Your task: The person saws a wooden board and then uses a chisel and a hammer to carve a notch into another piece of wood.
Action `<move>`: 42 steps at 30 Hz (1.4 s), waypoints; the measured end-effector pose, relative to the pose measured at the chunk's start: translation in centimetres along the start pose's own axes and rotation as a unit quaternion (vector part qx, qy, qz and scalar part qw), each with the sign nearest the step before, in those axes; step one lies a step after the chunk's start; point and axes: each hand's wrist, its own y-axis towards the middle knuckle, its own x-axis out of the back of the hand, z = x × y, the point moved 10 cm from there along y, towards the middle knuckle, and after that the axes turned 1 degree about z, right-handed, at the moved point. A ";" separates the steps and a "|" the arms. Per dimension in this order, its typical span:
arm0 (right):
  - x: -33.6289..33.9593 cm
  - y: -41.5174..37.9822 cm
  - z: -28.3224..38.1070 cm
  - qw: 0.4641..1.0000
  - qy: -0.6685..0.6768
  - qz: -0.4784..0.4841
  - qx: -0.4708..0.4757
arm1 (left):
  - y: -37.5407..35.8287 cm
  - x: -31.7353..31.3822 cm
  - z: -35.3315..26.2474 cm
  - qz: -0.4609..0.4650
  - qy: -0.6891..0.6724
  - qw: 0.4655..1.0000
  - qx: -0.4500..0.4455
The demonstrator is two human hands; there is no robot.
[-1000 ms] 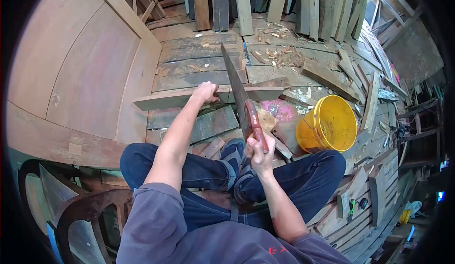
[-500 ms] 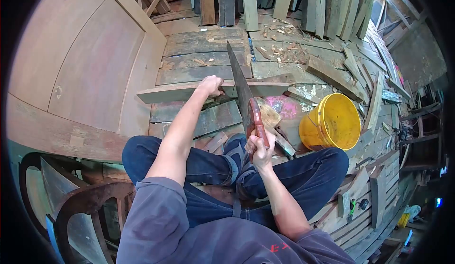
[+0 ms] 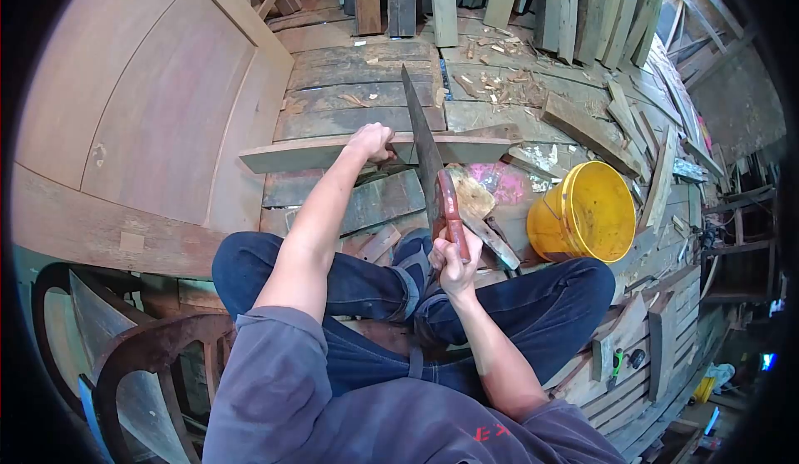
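My right hand is closed round the reddish handle of a handsaw. The saw's long blade points away from me and crosses over a narrow wooden board, which lies sideways in front of my legs. Left of the blade, my left hand grips that board with its fingers wrapped over the edge. Under the board, near the blade, sit a grey wood block and a pale wood piece. Where the teeth meet the board is too small to make out.
To the right stands a yellow bucket. A large wooden panel rises on the left, above a dark curved chair frame. Planks lean at the back, and wood scraps litter the floor. A loose timber lies beyond the bucket.
The view has shifted slightly, and my left hand has risen a little in it. Both hands keep their holds on the board and the saw.
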 end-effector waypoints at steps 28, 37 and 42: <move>-1.5 2.1 7.1 0.987 0.027 -0.038 -0.151 | -1.3 0.0 -0.9 0.007 0.016 1.000 0.008; -4.1 1.1 10.1 0.985 -0.060 0.057 -0.150 | -1.9 -0.3 -1.3 0.005 0.028 1.000 0.001; -4.3 0.6 11.3 0.980 -0.139 0.067 -0.125 | -1.7 -0.1 -1.2 0.015 0.012 1.000 0.007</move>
